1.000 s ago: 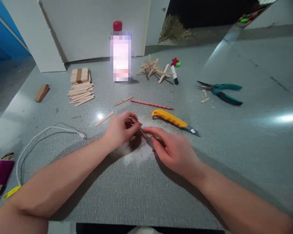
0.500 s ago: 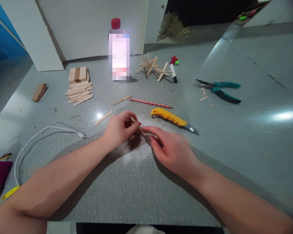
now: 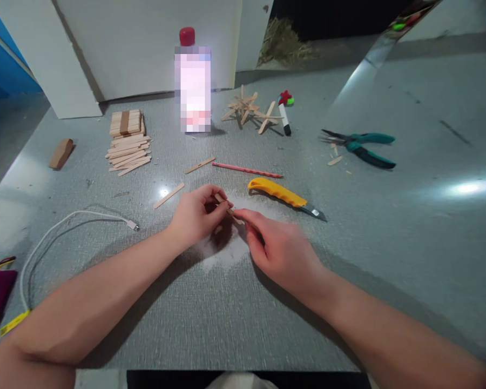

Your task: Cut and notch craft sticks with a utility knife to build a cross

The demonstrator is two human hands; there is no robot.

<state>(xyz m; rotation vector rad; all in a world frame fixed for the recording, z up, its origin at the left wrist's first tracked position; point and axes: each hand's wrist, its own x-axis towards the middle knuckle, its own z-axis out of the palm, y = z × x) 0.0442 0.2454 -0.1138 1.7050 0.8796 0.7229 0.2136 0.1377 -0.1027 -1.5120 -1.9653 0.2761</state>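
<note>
My left hand [image 3: 198, 212] is closed in a pinch around a small wooden craft stick [image 3: 235, 217], whose end slants out toward the right. My right hand [image 3: 281, 246] meets that end, index finger stretched along it and thumb bent underneath. Whatever sits between the right fingers is too small and hidden to name. Pale dust [image 3: 227, 254] covers the table below both hands. A yellow utility knife [image 3: 277, 193] with its blade out lies just beyond my right hand. Past my left hand are a loose craft stick [image 3: 169, 196], a slotted craft stick [image 3: 200, 165] and a red pencil [image 3: 247, 169].
Bundled craft sticks [image 3: 125, 123] and a loose pile [image 3: 129, 154] lie at left, near a brown block [image 3: 61, 154]. A blurred-out bottle [image 3: 187, 37] with a red cap stands behind. Pliers [image 3: 358, 146], a stick structure [image 3: 245, 108], a marker [image 3: 284, 120] and a white cable [image 3: 85, 212] are around.
The whole view has shifted slightly, so table items appear a little further left. My right hand has moved slightly along the stick; both hands keep their grip.
</note>
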